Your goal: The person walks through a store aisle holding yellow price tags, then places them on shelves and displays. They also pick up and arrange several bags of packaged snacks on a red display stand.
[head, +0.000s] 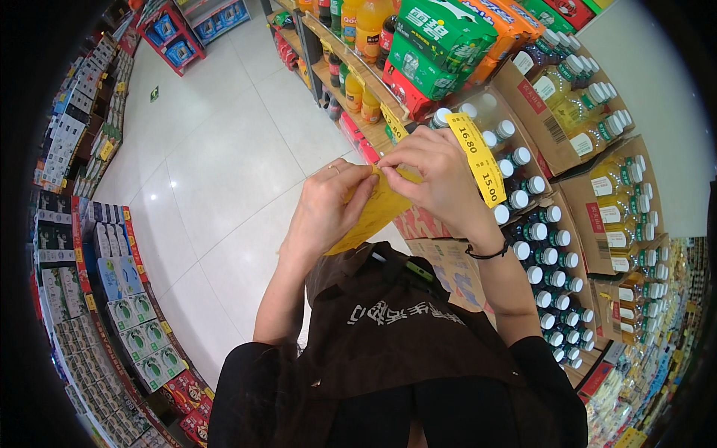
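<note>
In front of my chest, a sheet of yellow price labels hangs between my two hands. My left hand pinches its upper edge between thumb and fingers; a ring is on one finger. Close beside it, my right hand pinches the same edge near the corner, with a dark cord on the wrist. A strip of two printed yellow price labels lies just behind my right hand, over white-capped bottles. Whether that strip touches the hand or the bottles I cannot tell.
Cartons of yellow drink bottles stand at the right. Ahead, wooden shelves carry soft drinks beside stacked green drink packs. Boxed goods line the left side. A tiled floor runs between. My apron has a green-edged object in its pocket.
</note>
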### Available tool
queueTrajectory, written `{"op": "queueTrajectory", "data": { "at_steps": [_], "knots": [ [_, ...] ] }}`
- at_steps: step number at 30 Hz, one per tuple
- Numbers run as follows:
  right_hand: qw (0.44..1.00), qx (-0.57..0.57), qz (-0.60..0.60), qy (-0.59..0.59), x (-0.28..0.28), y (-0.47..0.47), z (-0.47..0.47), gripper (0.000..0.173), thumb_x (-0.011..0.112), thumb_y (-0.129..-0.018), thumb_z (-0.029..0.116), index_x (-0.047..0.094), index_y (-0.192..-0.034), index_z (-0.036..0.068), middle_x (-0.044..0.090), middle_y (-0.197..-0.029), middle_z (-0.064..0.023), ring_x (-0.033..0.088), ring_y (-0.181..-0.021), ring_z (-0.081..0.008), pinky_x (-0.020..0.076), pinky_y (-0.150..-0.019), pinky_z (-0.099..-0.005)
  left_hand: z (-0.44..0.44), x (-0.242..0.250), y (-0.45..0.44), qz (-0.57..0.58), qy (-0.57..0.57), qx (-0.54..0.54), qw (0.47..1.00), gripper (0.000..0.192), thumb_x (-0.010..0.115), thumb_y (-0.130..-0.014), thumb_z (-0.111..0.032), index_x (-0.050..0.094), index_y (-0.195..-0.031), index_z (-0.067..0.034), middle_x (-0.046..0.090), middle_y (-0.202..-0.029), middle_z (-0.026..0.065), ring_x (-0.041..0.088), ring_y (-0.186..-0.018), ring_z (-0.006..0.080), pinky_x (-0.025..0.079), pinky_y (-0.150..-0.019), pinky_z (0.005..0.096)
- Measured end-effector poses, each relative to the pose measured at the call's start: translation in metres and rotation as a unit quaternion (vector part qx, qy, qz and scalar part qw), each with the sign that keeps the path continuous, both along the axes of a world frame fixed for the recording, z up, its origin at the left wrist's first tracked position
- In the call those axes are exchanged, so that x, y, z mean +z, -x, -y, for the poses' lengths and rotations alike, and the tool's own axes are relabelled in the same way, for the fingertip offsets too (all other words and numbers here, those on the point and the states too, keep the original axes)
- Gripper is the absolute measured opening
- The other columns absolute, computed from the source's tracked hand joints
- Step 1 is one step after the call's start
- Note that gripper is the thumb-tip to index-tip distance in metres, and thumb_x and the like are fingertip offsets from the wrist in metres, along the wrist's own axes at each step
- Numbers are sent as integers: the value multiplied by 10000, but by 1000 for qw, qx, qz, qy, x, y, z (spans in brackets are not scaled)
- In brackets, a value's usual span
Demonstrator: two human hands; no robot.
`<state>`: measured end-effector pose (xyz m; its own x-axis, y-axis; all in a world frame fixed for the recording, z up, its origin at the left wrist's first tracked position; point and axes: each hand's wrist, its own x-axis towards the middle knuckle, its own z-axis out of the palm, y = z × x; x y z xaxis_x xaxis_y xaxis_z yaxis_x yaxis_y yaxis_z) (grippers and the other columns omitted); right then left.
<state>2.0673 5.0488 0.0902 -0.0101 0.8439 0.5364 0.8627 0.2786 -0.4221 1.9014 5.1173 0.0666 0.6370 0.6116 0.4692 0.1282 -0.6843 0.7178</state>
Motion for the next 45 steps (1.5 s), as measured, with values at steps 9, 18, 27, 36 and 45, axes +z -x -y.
{"op": "queueTrajectory", "data": {
  "at_steps": [9,18,27,36,45],
  "knots": [
    [973,48,-149,168,-79,-18,18,69,668,-733,88,649,-774,36,609,-698,-41,578,-651,-128,455,-585,-260,-32,-20,36,-25,51,183,981,135,641,-819,-86,662,-893,26,663,-773,130,587,-588,170,471,-555,265],
    [963,77,166,197,-214,47,50,151,624,-663,201,588,-531,138,577,-573,-57,569,-608,-257,387,-636,-392,-60,-22,42,73,139,215,964,173,638,-851,-114,662,-893,51,636,-747,66,528,-656,68,451,-538,216],
    [976,-30,-160,143,-36,50,23,773,729,-731,326,365,-1376,105,445,-1280,-154,466,-1163,-296,394,-957,-384,-80,27,-5,205,68,82,973,71,606,-838,11,592,-788,59,541,-703,38,497,-640,67,428,-541,191],
    [932,-269,-193,-144,71,-16,48,337,634,-842,76,541,-1157,-2,606,-1002,-54,574,-923,-105,483,-783,-257,-34,134,-130,338,-47,-325,882,241,726,-723,9,640,-946,42,632,-864,109,621,-726,191,497,-640,262],
    [840,-314,-370,-241,186,-178,109,241,576,-883,93,539,-1075,-48,647,-991,-104,641,-833,-133,549,-686,-266,-95,196,-285,224,98,-383,891,549,741,-762,-188,511,-1222,5,644,-994,112,610,-872,175,465,-817,298]
  ]
}}
